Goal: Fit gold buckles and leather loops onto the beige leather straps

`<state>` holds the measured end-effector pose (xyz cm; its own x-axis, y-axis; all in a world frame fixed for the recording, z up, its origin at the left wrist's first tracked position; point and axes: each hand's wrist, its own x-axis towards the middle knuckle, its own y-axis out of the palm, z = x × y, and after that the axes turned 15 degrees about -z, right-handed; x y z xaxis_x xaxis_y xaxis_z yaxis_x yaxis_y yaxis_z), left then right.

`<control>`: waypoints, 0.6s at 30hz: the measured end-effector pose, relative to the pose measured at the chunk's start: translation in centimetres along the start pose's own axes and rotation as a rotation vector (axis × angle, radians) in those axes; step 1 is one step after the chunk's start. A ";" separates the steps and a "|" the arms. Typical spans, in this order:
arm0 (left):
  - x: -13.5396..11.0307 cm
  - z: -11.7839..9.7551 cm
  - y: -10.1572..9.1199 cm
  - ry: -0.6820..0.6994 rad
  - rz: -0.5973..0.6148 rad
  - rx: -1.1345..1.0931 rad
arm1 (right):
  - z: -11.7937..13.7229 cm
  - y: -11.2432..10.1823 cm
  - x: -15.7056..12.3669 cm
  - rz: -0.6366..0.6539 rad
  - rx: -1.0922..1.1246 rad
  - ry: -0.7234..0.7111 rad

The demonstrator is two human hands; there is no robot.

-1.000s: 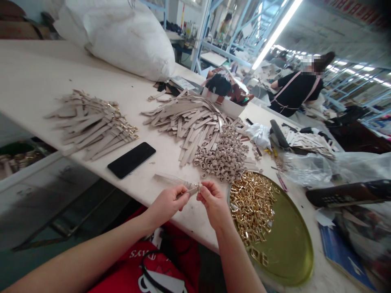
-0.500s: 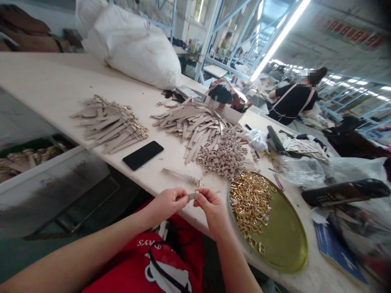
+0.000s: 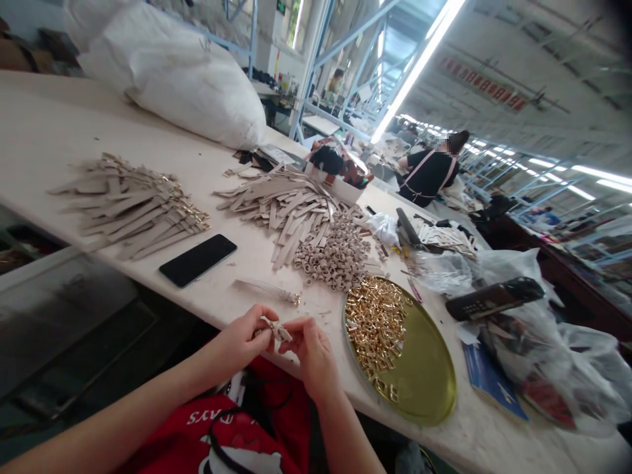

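A small beige strap (image 3: 280, 333) with a bit of gold metal at it is held between my hands at the table's front edge. My left hand (image 3: 249, 339) pinches it, fingers curled around most of its length. From the other side, the fingers of my right hand (image 3: 316, 359) press together on its end. Just beyond them lie a few beige straps with gold buckles (image 3: 271, 289). A heap of beige strap loops (image 3: 330, 253) is farther off. To the right stands a round gold tray (image 3: 427, 382) with many gold buckles (image 3: 375, 322).
Loose beige straps (image 3: 291, 204) are piled behind the loops; buckled straps (image 3: 143, 210) lie left. Nearer me is a black phone (image 3: 197, 260). A big white sack (image 3: 182, 79) sits at the back. Plastic bags (image 3: 557, 368) and a blue booklet (image 3: 494, 378) lie right. A person (image 3: 427, 171) works beyond.
The strap, earlier stretched flat between my fingertips, now appears bent and turned, with its end toward my right hand. My right hand has rotated, and the whole view has shifted.
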<state>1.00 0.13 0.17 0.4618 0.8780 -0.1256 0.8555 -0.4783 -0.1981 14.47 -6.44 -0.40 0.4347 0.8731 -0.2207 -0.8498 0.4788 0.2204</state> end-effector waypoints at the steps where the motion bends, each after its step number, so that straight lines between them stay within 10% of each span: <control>1: 0.1 0.0 0.0 -0.010 0.014 -0.021 | -0.2 0.0 0.0 -0.003 0.032 0.030; 11: 0.7 1.0 -0.6 -0.045 -0.061 0.253 | -1.5 -0.1 0.9 0.135 0.107 0.381; 18: 2.1 -0.1 -1.0 -0.066 -0.013 0.192 | -1.0 0.0 2.4 0.043 0.080 0.281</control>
<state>1.15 2.42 0.25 0.4293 0.8843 -0.1838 0.7981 -0.4667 -0.3811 15.18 -4.45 -1.90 0.2892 0.8385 -0.4618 -0.8349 0.4570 0.3069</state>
